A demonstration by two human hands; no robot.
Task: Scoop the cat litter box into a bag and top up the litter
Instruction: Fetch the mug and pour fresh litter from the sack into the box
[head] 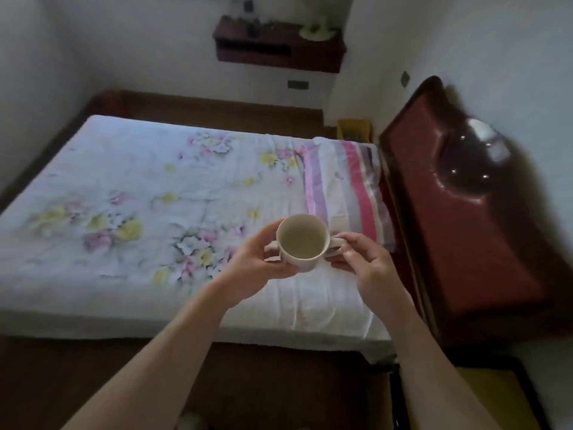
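Item: cup (302, 243), cream-white, round, mouth tilted toward the camera, held in the air between the two hands; inside pale, and whether it holds anything cannot be told. Left hand (260, 268): thumb and fingers curled round the cup's left side and lower wall, gripping it. Right hand (362, 262): fingers bent, pinching the handle (337, 244) that sticks out on the cup's right side. Both hands are close together, joined only by the cup, forearms bare. Beneath and beyond the hands: bed (124, 181), covered with a white sheet printed with pink, yellow and grey flowers. Just beyond the right hand: pillow (344, 187), white with pink and purple stripes, lying at the bed's right end. Right of the right hand: headboard (459, 197), dark red, padded and glossy, standing against the pillow end of the bed. Far beyond the hands, on the wall: shelf (279, 48), dark red-brown, with small blurred objects on top. Below the forearms, nearer the camera: floor (93, 383), dark brown. Beyond the pillow, in the corner: a yellow object (353, 128), too blurred to identify.
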